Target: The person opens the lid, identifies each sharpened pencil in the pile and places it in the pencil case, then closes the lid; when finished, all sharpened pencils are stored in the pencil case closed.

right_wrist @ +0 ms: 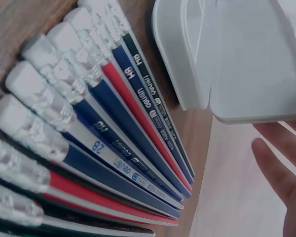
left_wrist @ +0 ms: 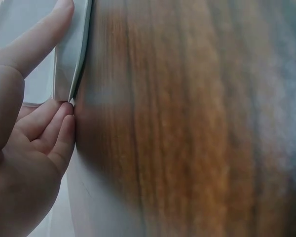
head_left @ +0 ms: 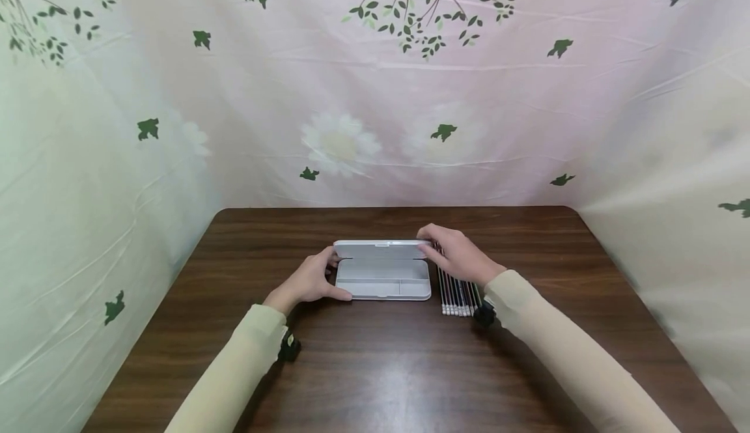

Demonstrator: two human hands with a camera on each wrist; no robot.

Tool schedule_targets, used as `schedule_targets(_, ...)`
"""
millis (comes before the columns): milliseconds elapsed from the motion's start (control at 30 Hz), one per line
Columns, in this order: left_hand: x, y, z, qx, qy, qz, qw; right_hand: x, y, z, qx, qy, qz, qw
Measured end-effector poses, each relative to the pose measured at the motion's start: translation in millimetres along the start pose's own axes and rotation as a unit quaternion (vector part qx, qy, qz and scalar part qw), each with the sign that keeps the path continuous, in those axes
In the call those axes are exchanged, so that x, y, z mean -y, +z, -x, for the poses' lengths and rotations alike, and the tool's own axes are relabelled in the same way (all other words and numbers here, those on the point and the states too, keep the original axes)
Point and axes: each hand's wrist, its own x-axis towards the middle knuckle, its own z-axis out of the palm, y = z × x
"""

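Note:
A white pencil case (head_left: 369,270) lies unfolded on the table, its lid (head_left: 375,251) raised at the back. Its tray is bare, split by thin dividers into compartments. My left hand (head_left: 307,279) grips the case's left end, thumb at the front edge and fingers curled against the side, as the left wrist view also shows. At the lid's right end, my right hand (head_left: 459,255) holds the corner between thumb and fingers; in the right wrist view its fingers (right_wrist: 281,173) reach behind the lid. Under that hand lies a row of pencils (head_left: 457,299), white erasers towards me.
The brown wooden table (head_left: 375,368) stretches to either side of the case. The pencils lie just right of the case, close to its right end. A patterned cloth (head_left: 375,94) with leaves and flowers hangs behind the table and along both sides.

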Motion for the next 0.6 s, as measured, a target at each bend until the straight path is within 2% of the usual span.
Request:
schedule_targets(167, 3.5, 1.0, -0.5, -0.002, 0.002, 0.004, 1.0000, -4.8, 4.0, -3.6, -0.058, -0.013, 0.013, 0.998)
schedule_targets(333, 4.0, 1.0, -0.4, -0.003, 0.006, 0.006, 1.0000, -10.2, 5.7, -5.2, -0.090, -0.002, 0.033, 0.995)
schedule_targets(433, 3.6, 0.9, 0.0, -0.005, 0.005, 0.006, 1.0000, -12.6, 6.0, -6.2, -0.090, 0.018, 0.053, 0.994)
schedule_targets(600, 2.2, 1.3, 1.7, -0.006, -0.009, 0.008, 0.9999, -13.4, 7.8, -6.0, -0.049, 0.069, 0.095, 0.992)
